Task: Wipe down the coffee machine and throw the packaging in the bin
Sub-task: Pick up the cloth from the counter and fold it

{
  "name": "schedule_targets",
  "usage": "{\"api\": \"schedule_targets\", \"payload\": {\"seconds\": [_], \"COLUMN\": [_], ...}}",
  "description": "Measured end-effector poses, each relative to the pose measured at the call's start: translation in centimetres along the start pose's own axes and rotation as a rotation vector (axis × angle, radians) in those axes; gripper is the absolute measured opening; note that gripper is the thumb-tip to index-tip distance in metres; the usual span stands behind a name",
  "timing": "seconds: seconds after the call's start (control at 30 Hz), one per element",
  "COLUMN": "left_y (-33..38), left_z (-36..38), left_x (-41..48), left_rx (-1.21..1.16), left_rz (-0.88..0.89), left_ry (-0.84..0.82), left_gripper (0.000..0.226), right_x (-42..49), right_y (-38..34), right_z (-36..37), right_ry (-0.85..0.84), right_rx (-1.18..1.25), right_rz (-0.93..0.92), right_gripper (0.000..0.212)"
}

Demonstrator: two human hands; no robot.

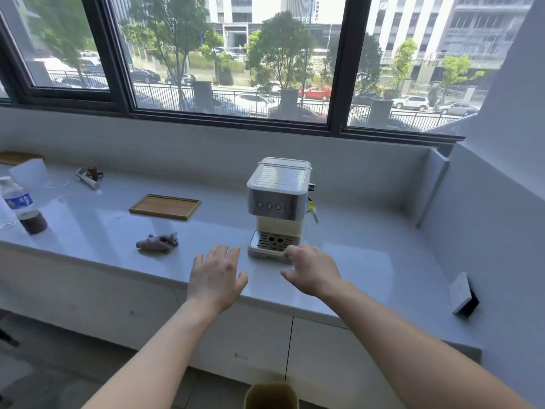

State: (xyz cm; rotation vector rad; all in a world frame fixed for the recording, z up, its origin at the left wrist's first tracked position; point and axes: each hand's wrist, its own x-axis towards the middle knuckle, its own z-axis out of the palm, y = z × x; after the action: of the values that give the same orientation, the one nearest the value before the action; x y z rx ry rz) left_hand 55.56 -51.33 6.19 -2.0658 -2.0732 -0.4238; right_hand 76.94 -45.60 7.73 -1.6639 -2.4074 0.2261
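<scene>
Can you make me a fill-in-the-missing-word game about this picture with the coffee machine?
1. The crumpled cloth lies on the counter to the ____ of the coffee machine.
2. The flat tray behind the cloth is made of ____.
3. Both the left hand and the right hand are holding ____.
4. Behind the machine, the window shows a parked ____ car among the white and grey ones.

Missing words: left; wood; nothing; red

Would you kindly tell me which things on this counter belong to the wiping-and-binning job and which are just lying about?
For the job:
coffee machine
crumpled cloth
bin, at the bottom edge

Lying about:
wooden tray
water bottle
white block near the counter's right end

Both hands are empty.
</scene>
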Motion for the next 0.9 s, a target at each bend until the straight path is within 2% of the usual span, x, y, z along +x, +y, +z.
{"api": "schedule_targets", "payload": {"seconds": [0.3,0.43,0.9], "left_y": [-9.9,-15.6,-29.1], "left_z": [-1.8,-2.6,0.1], "left_x": [1.5,1.4,2.4], "left_rx": [-0.006,-0.003,0.033], "left_rz": [0.054,0.067,-0.07], "left_ry": [0.01,-0.013,-0.146], "left_gripper": [0.052,0.05,0.048], "right_x": [3.8,5.5,14.4], "right_y": [-8.9,-14.0,-24.7], "right_z": [1.2,2.9,8.7], "right_ry": [0.056,0.053,-0.07], "right_rx": [0.016,0.056,0.089], "right_rz": [0.038,0.055,-0.036], "right_gripper": [0.034,0.042,0.041]}}
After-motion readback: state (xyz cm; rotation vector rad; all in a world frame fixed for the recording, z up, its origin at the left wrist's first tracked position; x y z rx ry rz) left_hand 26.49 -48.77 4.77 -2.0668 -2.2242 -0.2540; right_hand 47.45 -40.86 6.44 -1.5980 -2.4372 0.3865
